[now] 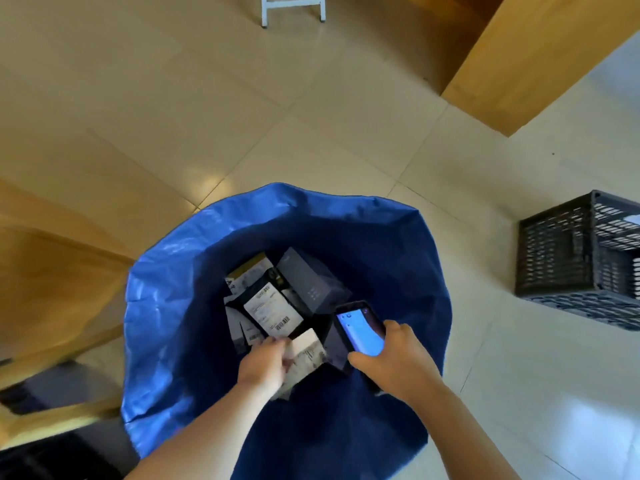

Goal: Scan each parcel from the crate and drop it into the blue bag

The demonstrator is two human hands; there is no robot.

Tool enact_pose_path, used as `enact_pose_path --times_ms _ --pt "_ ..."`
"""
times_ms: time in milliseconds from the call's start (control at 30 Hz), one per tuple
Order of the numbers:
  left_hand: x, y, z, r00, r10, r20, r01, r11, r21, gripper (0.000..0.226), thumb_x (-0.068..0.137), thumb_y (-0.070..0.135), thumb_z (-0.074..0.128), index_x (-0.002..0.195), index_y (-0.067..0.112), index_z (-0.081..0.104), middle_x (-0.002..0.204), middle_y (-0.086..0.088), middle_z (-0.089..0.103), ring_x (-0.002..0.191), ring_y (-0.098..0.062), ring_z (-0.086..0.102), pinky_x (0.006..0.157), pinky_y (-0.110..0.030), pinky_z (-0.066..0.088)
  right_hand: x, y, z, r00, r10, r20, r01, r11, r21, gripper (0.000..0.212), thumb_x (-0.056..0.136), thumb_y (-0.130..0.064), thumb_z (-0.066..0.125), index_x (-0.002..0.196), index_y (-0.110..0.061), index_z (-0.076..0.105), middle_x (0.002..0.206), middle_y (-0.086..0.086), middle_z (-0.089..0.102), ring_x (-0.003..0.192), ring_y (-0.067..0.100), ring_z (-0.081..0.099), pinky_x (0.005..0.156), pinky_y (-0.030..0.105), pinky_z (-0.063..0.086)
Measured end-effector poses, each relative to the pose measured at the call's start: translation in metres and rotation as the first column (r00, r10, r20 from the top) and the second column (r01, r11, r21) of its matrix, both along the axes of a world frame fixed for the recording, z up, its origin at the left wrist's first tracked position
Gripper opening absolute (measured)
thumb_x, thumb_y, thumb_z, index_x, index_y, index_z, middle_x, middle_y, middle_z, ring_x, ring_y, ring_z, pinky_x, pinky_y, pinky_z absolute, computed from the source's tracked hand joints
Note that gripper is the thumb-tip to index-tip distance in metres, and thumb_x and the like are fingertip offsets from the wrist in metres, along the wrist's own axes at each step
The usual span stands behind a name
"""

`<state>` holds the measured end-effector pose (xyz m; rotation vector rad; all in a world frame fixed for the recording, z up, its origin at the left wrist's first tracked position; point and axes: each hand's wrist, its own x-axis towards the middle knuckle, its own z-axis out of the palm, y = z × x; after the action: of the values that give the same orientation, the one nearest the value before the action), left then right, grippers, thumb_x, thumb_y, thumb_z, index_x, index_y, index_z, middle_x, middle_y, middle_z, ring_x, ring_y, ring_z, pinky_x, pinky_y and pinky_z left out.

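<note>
The blue bag (pixel 166 306) stands open on the floor below me, with several parcels lying inside, among them a black one with a white label (pixel 272 311) and a grey box (pixel 308 282). My left hand (pixel 265 367) is over the bag's mouth and holds a light-coloured parcel (pixel 306 358) by its edge; motion blur hides the exact finger grip. My right hand (pixel 394 358) grips a phone scanner (pixel 362 329) with a lit blue screen, just right of that parcel. The black crate (pixel 568 258) sits on the floor at the right edge.
Pale floor tiles surround the bag. Wooden furniture (pixel 540 60) stands at the upper right and more wood (pixel 52 282) at the left. White metal frame legs (pixel 292 10) show at the top. Dark objects (pixel 45 455) lie at the lower left.
</note>
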<state>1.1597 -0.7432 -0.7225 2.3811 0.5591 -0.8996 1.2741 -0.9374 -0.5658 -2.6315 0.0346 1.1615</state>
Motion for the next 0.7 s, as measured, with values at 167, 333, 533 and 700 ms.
enact_pose_path --times_ms 167,333,533,700 --pt "0.01 -0.049 -0.077 0.93 -0.338 -0.145 0.347 0.937 0.042 0.049 0.093 0.024 0.054 0.141 0.025 0.041 0.14 -0.003 0.044 0.125 -0.029 0.043 0.093 -0.039 0.044 0.011 0.001 -0.056 0.999 0.031 0.038 -0.03 0.999 -0.017 0.062 0.073 -0.056 0.069 0.116 -0.016 0.049 0.109 -0.001 0.048 0.096 0.021 0.059 0.083 0.038 0.055" --pt "-0.004 -0.086 -0.124 0.906 -0.369 -0.209 0.387 0.921 0.052 0.05 0.094 0.007 0.049 0.14 0.02 0.036 0.141 -0.006 0.04 0.131 -0.029 0.036 0.097 -0.042 0.045 0.011 -0.009 -0.087 0.996 0.059 0.07 -0.056 0.998 -0.039 0.061 0.074 -0.057 0.068 0.114 -0.015 0.047 0.109 0.0 0.047 0.096 0.021 0.058 0.083 0.037 0.056" --pt "-0.008 -0.083 -0.137 0.899 -0.379 -0.22 0.4 0.914 0.059 0.06 0.095 0.008 0.048 0.149 0.017 0.025 0.148 -0.006 0.034 0.136 -0.028 0.034 0.106 -0.04 0.039 0.004 -0.022 -0.097 0.997 0.036 0.065 -0.035 0.999 -0.026 0.062 0.074 -0.057 0.069 0.114 -0.016 0.046 0.11 0.0 0.047 0.097 0.021 0.057 0.083 0.036 0.055" --pt "-0.001 -0.062 -0.09 0.914 -0.37 -0.166 0.387 0.918 0.083 0.055 0.091 0.016 0.055 0.143 0.017 0.036 0.14 -0.007 0.044 0.13 -0.028 0.041 0.105 -0.037 0.035 -0.009 -0.027 -0.064 0.999 -0.002 0.054 0.003 1.0 -0.02 0.062 0.073 -0.057 0.069 0.114 -0.018 0.047 0.111 0.0 0.049 0.096 0.021 0.059 0.083 0.037 0.056"
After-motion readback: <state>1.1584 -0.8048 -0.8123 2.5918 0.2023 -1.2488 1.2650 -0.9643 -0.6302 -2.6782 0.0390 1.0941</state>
